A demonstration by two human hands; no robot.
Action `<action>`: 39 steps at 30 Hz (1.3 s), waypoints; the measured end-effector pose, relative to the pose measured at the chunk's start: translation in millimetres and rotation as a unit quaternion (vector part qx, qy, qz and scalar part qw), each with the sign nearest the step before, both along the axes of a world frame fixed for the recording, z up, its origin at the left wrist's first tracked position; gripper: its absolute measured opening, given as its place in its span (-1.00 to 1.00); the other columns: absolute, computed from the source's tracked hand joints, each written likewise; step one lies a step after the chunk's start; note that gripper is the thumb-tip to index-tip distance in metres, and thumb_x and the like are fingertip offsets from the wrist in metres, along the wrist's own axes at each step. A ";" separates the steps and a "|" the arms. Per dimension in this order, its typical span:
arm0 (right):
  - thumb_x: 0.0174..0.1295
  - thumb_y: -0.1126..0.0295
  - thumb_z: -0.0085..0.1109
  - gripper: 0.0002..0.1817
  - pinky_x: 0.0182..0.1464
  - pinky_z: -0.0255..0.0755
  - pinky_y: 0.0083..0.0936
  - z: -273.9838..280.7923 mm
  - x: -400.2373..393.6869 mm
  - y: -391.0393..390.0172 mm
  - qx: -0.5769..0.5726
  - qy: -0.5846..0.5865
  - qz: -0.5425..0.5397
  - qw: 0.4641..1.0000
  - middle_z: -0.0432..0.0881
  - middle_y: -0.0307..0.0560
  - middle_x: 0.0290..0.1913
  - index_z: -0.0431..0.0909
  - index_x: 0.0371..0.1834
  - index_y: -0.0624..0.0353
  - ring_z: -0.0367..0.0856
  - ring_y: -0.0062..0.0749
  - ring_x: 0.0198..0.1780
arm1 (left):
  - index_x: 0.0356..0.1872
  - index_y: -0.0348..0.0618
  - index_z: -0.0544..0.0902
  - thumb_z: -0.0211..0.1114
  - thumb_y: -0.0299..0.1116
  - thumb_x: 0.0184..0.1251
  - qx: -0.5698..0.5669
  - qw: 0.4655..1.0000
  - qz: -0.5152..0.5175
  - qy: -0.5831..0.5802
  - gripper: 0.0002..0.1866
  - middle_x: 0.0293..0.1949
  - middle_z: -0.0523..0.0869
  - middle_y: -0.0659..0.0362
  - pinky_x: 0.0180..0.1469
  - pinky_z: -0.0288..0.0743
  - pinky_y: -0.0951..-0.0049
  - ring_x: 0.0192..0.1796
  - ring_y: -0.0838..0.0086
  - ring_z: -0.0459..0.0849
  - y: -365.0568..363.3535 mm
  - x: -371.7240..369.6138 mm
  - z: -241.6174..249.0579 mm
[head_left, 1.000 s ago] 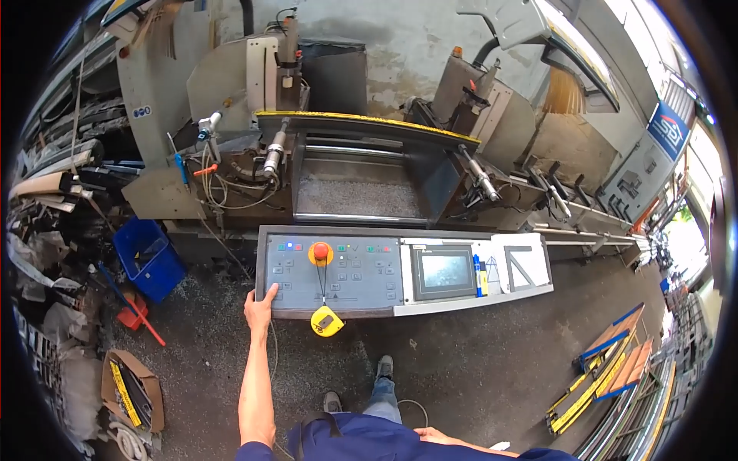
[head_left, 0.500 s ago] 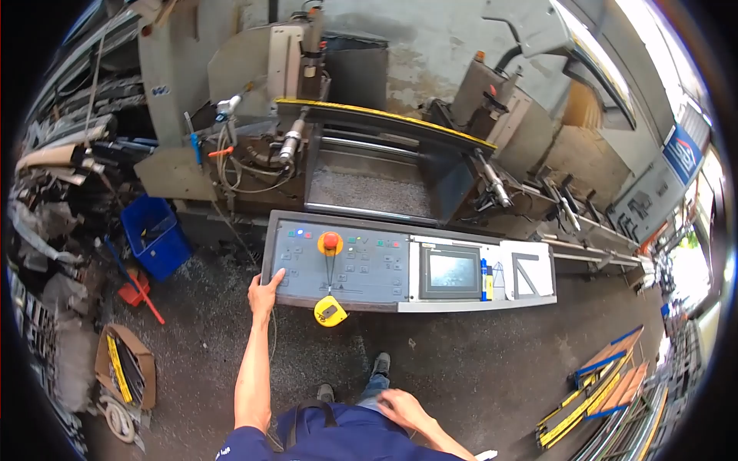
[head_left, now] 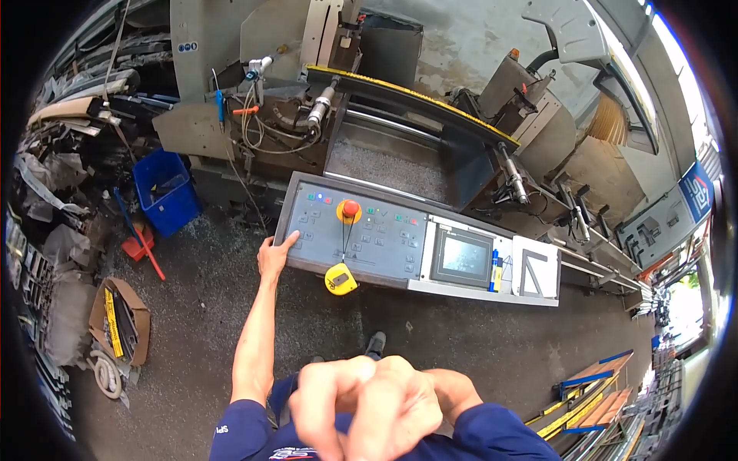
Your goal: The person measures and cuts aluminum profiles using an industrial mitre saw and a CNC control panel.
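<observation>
My left hand (head_left: 274,255) grips the left edge of a grey machine control panel (head_left: 315,253), thumb on top near the lower-left buttons and fingers around the side. My right hand (head_left: 369,407) is raised in front of my chest, close to the camera, with its fingers curled; I see nothing in it. On the panel are a red emergency stop button (head_left: 351,209), rows of small buttons and a lit screen (head_left: 462,257). A yellow tape measure (head_left: 340,279) hangs by a cord over the panel's front edge. Blue and yellow markers (head_left: 496,273) stand beside the screen.
Behind the panel stands a large saw-like machine with a yellow measuring strip (head_left: 415,100) and metal clamps (head_left: 321,107). At left are a blue bin (head_left: 163,196), a red dustpan (head_left: 139,243) and a cardboard box (head_left: 138,315). Wood-topped trestles (head_left: 596,392) lie at lower right.
My right hand has risen from beside my lap towards the camera. The left hand keeps its place on the panel's edge. The view has shifted and tilted slightly.
</observation>
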State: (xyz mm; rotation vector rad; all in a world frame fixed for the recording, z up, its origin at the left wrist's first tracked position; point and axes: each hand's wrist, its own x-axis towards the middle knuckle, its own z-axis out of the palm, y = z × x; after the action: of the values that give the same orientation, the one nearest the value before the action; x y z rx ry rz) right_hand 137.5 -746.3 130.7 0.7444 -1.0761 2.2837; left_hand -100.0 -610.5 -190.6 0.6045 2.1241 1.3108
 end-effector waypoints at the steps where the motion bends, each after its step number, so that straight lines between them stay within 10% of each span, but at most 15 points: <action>1: 0.34 0.46 0.22 -0.74 0.04 0.41 -0.24 -0.1 -9.1 1.1 0.037 0.037 0.012 0.999 0.53 0.04 -0.04 0.63 0.07 0.23 0.53 -0.23 -0.05 | 0.16 -0.31 0.64 0.55 0.36 -0.17 -0.005 1.000 -0.002 0.006 -0.01 0.05 0.74 -0.12 0.25 0.48 0.20 0.17 0.10 0.69 0.3 -0.6 -0.5; 9: 0.38 0.52 0.14 -0.79 -0.15 0.40 -0.58 36.8 -28.8 -21.8 -0.150 0.174 0.024 0.973 0.53 0.30 -0.03 0.73 -0.10 0.43 0.46 -0.37 -0.19 | 0.15 -0.32 0.64 0.53 0.38 -0.18 -0.004 1.000 -0.010 0.000 0.00 0.03 0.75 -0.12 0.23 0.49 0.18 0.14 0.10 0.70 2.8 -1.6 -2.4; 12: 0.43 0.48 0.10 -0.76 -0.19 0.41 -0.59 42.3 -14.6 -9.7 0.009 -0.125 0.201 0.972 0.53 0.27 0.02 0.74 -0.10 0.39 0.46 -0.43 -0.26 | 0.14 -0.33 0.64 0.53 0.38 -0.17 0.003 1.000 -0.013 0.002 0.00 0.02 0.75 -0.13 0.23 0.49 0.18 0.13 0.09 0.70 4.2 -2.9 -4.7; 22: 0.50 0.38 0.07 -0.71 -0.32 0.42 -0.67 13.9 -34.6 -26.0 -0.112 0.148 0.070 0.980 0.48 0.20 0.03 0.76 -0.08 0.33 0.44 -0.56 -0.46 | 0.16 -0.33 0.63 0.51 0.39 -0.16 -0.001 1.000 -0.021 0.000 0.01 0.04 0.74 -0.13 0.25 0.47 0.19 0.15 0.09 0.69 5.7 -5.5 -10.0; 34: 0.48 0.38 0.12 -0.76 -0.40 0.35 -0.74 26.6 -23.0 -24.9 -0.147 0.132 0.076 0.977 0.47 0.10 0.00 0.78 -0.08 0.20 0.37 -0.65 -0.51 | 0.17 -0.31 0.64 0.51 0.38 -0.16 0.002 1.000 -0.022 0.000 0.00 0.03 0.74 -0.11 0.23 0.48 0.20 0.12 0.12 0.70 4.1 -4.3 -6.5; 39: 0.46 0.47 0.12 -0.76 -0.41 0.32 -0.73 28.5 -23.0 -27.6 -0.129 0.118 -0.098 0.980 0.48 0.06 -0.03 0.81 -0.06 -0.02 0.39 -0.56 -0.44 | 0.16 -0.32 0.64 0.51 0.39 -0.16 0.003 1.000 -0.024 0.001 0.01 0.02 0.75 -0.11 0.23 0.47 0.21 0.12 0.12 0.70 4.7 -6.2 -8.4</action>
State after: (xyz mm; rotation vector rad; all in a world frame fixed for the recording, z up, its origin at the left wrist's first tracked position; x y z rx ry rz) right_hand 114.5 -774.0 159.2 0.7458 -0.6939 2.0554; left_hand -106.2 -605.8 -198.9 0.6557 2.0963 1.2908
